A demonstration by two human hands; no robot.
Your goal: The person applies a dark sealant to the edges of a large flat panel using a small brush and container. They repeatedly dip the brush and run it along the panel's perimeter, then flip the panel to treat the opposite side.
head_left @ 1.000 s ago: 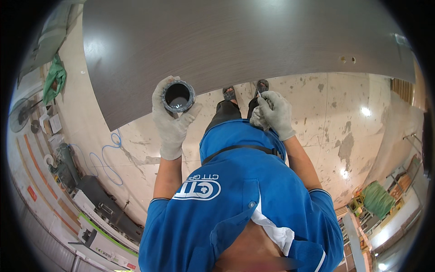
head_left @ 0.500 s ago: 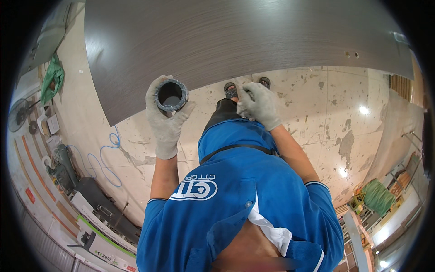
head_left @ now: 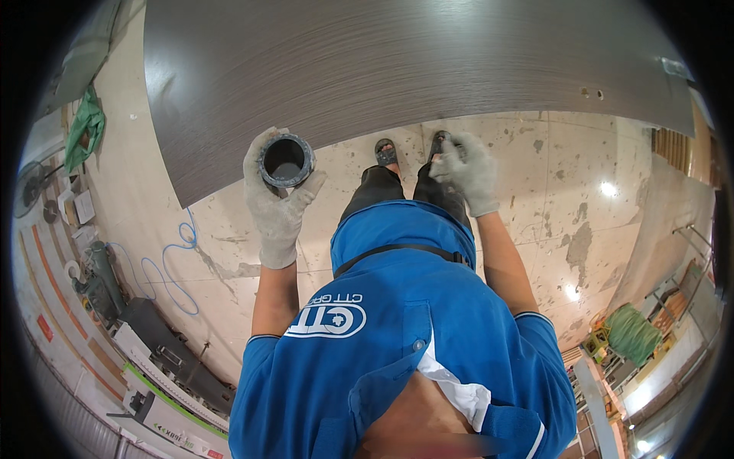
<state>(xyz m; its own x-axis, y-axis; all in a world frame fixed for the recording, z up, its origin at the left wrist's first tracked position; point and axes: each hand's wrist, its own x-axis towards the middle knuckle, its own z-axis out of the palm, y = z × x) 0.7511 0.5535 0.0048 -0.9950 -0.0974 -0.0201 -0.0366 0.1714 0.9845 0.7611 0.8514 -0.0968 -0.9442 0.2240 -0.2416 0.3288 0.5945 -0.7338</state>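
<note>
My left hand, in a pale grey work glove, is wrapped round a dark round cup-like container. Its opening faces up, its rim is smeared with whitish marks, and the inside looks dark; what lies at its bottom I cannot make out. The container is beside the near left edge of a large dark wood-grain panel. My right hand, gloved the same way, hangs above my right foot, short of the panel's edge. Its fingers are bent inward toward the thumb, and whatever they may hold is hidden.
The pale floor is worn and patchy. A blue hose curls over it at left. Machinery and a fan line the left side. At right are a green coil and stacked boards.
My right hand has moved to the right, away from the middle of my body, uncovering more of my legs and feet. My left hand keeps its hold on the container, almost unmoved.
</note>
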